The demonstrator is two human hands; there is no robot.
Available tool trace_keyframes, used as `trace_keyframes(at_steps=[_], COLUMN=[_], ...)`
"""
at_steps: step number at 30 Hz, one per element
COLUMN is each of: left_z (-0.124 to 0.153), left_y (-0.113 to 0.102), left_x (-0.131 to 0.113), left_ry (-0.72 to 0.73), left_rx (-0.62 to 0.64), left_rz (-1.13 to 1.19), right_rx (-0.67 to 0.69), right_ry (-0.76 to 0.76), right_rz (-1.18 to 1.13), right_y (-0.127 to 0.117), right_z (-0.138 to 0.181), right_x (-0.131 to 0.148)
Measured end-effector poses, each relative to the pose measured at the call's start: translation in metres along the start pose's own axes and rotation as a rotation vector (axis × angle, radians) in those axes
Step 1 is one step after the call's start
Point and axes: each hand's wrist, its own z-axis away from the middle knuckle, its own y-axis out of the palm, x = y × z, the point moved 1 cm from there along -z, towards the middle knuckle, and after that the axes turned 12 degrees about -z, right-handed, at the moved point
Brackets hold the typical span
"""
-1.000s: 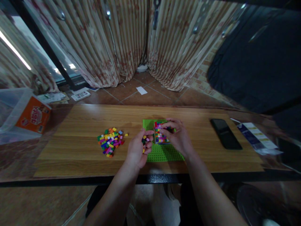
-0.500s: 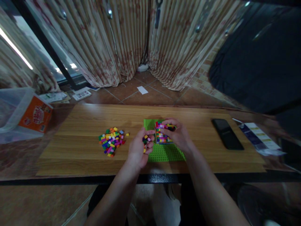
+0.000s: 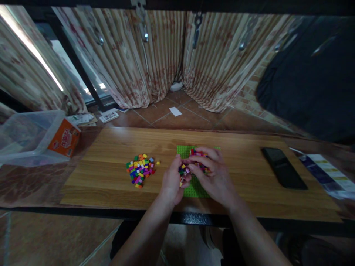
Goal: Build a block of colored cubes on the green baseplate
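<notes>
My left hand [image 3: 172,181] is cupped around a handful of small coloured toy bricks [image 3: 183,170], palm up over the left side of a green studded baseplate [image 3: 194,190]. My right hand [image 3: 213,173] reaches across with thumb and fingertips brought together at those bricks. Whether a brick is between its fingertips is hidden. Under and behind the right hand stands a multicoloured brick structure [image 3: 200,153] on the baseplate, mostly covered by the fingers. To the left, a loose pile of mixed bricks [image 3: 140,170] lies on the wooden tabletop [image 3: 111,151].
A black phone [image 3: 283,168] lies at the table's right side, near some printed papers [image 3: 330,171]. A clear plastic bin [image 3: 36,136] with an orange label stands off the left end. Patterned curtains [image 3: 155,59] hang beyond the far edge.
My right hand has moved from the brick structure to the bricks in my left hand. The camera view has shifted, so the whole scene sits lower and further right.
</notes>
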Motion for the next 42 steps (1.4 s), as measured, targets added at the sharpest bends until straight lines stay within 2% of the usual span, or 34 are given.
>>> trace_keyframes(at_steps=[4, 8, 12, 17, 20, 26, 31, 33, 38, 42], left_z=[-0.001, -0.001, 0.001, 0.005, 0.004, 0.003, 0.003, 0.002, -0.002, -0.003], left_y=[0.0, 0.0, 0.0, -0.003, -0.004, -0.004, -0.002, -0.002, -0.004, -0.005], left_x=[0.004, 0.006, 0.002, -0.005, -0.006, -0.004, -0.002, -0.002, -0.005, -0.008], left_ry=[0.059, 0.074, 0.069, 0.01, 0.009, 0.051, 0.062, 0.057, 0.008, -0.031], left_rx=[-0.087, -0.075, 0.002, 0.164, 0.199, 0.17, 0.162, 0.152, 0.021, -0.064], left_rz=[-0.082, -0.155, -0.109, -0.028, -0.006, -0.06, -0.099, -0.103, -0.049, -0.008], right_rx=[0.134, 0.149, 0.075, -0.059, -0.065, -0.057, -0.021, -0.056, -0.275, -0.29], right_ry=[-0.019, -0.005, 0.038, 0.124, 0.128, 0.033, 0.031, 0.043, 0.184, 0.341], right_rz=[0.052, 0.034, -0.07, -0.242, -0.253, -0.131, -0.15, -0.153, -0.158, -0.227], right_y=[0.008, 0.009, 0.006, 0.004, 0.002, -0.005, -0.008, -0.011, -0.018, -0.014], right_z=[0.0, -0.001, 0.0, 0.003, 0.003, 0.001, 0.001, 0.001, 0.004, 0.008], right_x=[0.01, 0.008, 0.002, -0.006, -0.008, -0.005, -0.008, -0.012, -0.041, -0.061])
